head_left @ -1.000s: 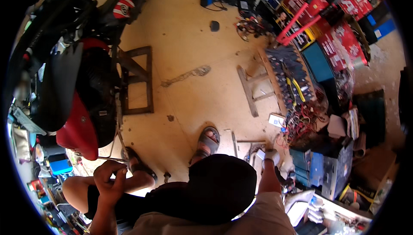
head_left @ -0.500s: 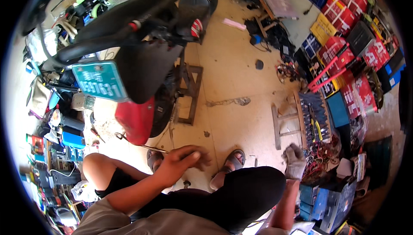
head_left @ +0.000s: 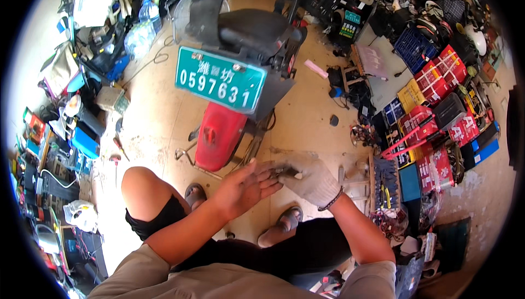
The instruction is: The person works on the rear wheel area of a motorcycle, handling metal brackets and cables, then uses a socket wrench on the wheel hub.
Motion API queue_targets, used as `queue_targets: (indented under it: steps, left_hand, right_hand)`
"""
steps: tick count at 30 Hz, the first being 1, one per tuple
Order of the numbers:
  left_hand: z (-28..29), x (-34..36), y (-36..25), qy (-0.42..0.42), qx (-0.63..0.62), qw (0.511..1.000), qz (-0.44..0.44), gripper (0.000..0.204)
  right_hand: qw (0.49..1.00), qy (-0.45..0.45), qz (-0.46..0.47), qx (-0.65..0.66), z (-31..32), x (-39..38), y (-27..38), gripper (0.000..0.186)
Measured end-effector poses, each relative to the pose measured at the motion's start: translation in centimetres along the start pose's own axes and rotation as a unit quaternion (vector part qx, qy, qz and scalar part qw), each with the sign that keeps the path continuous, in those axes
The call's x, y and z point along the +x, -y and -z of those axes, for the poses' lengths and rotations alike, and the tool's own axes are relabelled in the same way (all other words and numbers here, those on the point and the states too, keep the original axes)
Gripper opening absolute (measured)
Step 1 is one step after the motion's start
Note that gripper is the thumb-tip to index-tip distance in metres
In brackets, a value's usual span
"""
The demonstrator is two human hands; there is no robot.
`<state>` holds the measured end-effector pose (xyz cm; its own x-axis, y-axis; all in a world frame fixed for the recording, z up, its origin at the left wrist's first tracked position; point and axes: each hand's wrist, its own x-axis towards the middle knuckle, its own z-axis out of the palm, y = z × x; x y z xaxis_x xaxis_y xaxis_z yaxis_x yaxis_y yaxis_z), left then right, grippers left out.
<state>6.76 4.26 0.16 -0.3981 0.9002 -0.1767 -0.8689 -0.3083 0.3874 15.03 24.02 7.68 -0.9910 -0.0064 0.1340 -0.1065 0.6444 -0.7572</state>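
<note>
My left hand [head_left: 245, 189] is bare, palm up, its fingers stretched toward my right hand [head_left: 309, 181]. That right hand wears a grey-white knit glove, with a dark band at the wrist, and its fingers are bent over the left fingertips; whether something small is between them I cannot make out. Beyond both hands stands a scooter, showing a teal number plate [head_left: 219, 80], a black seat [head_left: 254, 28] and a red rear piece [head_left: 216, 140] low down.
Red and yellow boxes [head_left: 437, 85] are piled at the right, near a tool rack [head_left: 383, 184] holding yellow-handled pliers. At the left lie clutter, water bottles [head_left: 142, 33], a blue box [head_left: 85, 140] and a screwdriver [head_left: 120, 148]. A pink strip [head_left: 315, 69] lies on the floor.
My gloved right hand has moved up and left from beside the tool rack to meet my left hand, whose fingers have straightened. The view has swung, bringing the scooter's rear to the middle.
</note>
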Motion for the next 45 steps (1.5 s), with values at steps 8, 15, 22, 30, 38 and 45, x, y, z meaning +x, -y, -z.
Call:
queue_targets:
  steps: [8,15,22,30,38,45]
  left_hand:
    - [1.7,-1.2,-0.7,0.008,-0.025,1.0,-0.013,0.058]
    - [2.4,-1.8,-1.0,-0.007,0.035,0.998,-0.059,0.041]
    - [3.5,-1.9,-0.7,-0.015,0.053,0.995,-0.082,0.044]
    - [3.5,-1.9,-0.7,-0.039,0.09,0.989,-0.112,0.037]
    - [3.9,-1.3,-0.4,-0.092,0.148,0.98,-0.093,0.035]
    - [5.2,-0.3,0.6,-0.17,0.213,0.961,-0.051,0.032]
  right_hand:
    - [0.999,-0.025,-0.018,-0.028,-2.6,0.3,-0.5,0.027]
    - [0.998,-0.041,0.022,-0.044,-3.3,0.8,1.0,0.024]
    - [0.999,-0.046,0.007,-0.016,-3.6,0.9,1.4,0.024]
    - [0.994,-0.083,0.04,-0.055,-4.2,0.6,1.1,0.023]
    - [0.988,-0.06,-0.12,-0.078,-2.6,0.2,-1.4,0.028]
    - [0.929,-0.102,-0.324,0.144,-0.3,9.5,-22.1,0.016]
